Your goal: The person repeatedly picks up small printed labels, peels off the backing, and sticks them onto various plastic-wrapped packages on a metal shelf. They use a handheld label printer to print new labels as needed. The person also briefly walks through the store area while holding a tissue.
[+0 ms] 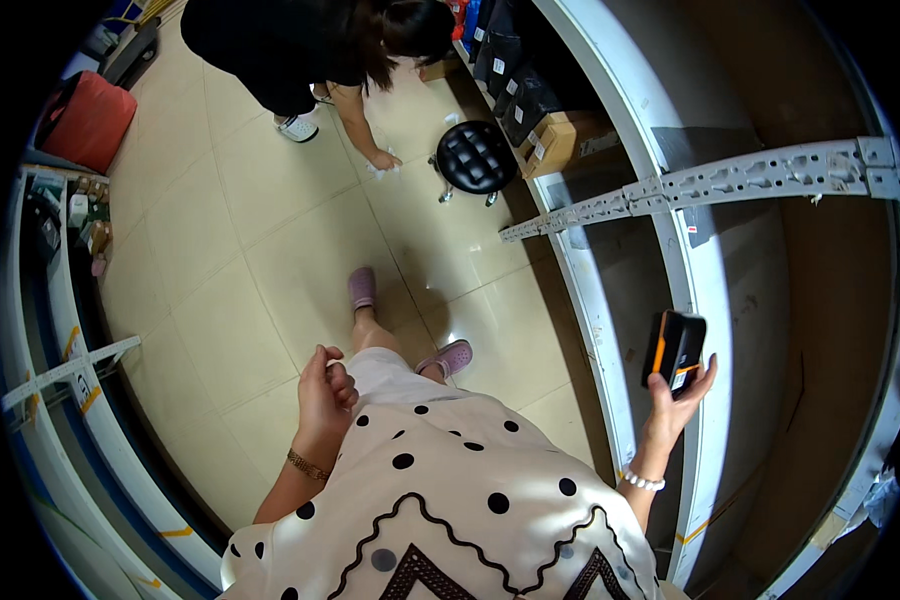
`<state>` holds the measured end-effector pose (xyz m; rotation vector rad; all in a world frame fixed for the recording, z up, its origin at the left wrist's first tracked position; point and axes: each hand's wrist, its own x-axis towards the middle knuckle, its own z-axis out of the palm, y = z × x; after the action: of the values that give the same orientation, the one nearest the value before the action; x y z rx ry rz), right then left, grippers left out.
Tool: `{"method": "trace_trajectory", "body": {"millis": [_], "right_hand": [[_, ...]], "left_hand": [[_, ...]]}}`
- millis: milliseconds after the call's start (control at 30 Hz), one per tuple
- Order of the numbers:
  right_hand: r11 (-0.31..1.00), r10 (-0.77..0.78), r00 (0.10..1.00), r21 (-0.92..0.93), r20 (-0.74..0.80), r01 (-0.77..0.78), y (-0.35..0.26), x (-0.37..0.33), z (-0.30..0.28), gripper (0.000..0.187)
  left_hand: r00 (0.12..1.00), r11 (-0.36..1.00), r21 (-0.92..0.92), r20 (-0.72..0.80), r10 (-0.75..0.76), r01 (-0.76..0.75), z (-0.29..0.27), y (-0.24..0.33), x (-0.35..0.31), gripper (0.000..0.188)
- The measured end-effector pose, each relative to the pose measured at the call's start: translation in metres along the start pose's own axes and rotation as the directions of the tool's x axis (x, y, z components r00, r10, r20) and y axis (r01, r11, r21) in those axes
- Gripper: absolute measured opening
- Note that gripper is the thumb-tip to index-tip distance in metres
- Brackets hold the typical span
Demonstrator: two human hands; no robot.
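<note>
My right hand [678,402] grips a small black box with an orange side [680,345], thumb on the near face and fingers around its lower end. The box is tilted, over the edge of the white shelf [622,385] on the right. My left hand [327,388] hangs beside my white shorts, its fingers curled in with nothing visible in them. A bracelet [308,465] is on my left wrist and a white beaded one [643,481] on my right.
Ahead, another person in black [280,45] bends down, one hand at white paper scraps [388,166] on the tiled floor [200,250]. A black round stool [476,157] stands beside the right shelving with a cardboard box [555,145]. A metal shelving unit [80,375] runs along the left; a red bag [95,120] sits beyond.
</note>
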<state>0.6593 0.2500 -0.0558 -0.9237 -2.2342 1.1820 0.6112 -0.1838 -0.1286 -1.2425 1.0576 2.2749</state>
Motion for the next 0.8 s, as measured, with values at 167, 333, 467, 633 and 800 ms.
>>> {"method": "trace_trajectory", "body": {"millis": [167, 333, 467, 633, 800], "right_hand": [[0.998, -0.026, 0.997, 0.056, 0.073, 0.022, -0.046, -0.029, 0.08, 0.103], [0.988, -0.051, 0.995, 0.146, 0.082, 0.039, -0.118, -0.011, 0.184, 0.103], [0.978, -0.125, 0.985, 0.18, 0.119, 0.102, -0.168, 0.012, 0.242, 0.106], [0.97, -0.205, 0.971, 0.155, 0.121, 0.185, -0.203, 0.052, 0.276, 0.107], [0.966, -0.248, 0.967, 0.093, 0.054, 0.243, -0.208, 0.128, 0.293, 0.105]], "left_hand": [[0.993, 0.948, 0.314, 0.114, 0.018, -0.053, -0.011, 0.057, 0.047, 0.036], [0.997, 0.991, 0.129, 0.074, 0.036, -0.046, -0.025, 0.163, 0.072, 0.035], [0.981, 0.977, 0.09, 0.06, 0.187, -0.192, -0.027, 0.235, 0.099, 0.032], [0.988, 0.99, 0.016, 0.071, 0.14, -0.141, -0.006, 0.26, 0.139, 0.03], [0.99, 0.997, 0.02, 0.124, 0.066, -0.069, 0.05, 0.255, 0.165, 0.029]]}}
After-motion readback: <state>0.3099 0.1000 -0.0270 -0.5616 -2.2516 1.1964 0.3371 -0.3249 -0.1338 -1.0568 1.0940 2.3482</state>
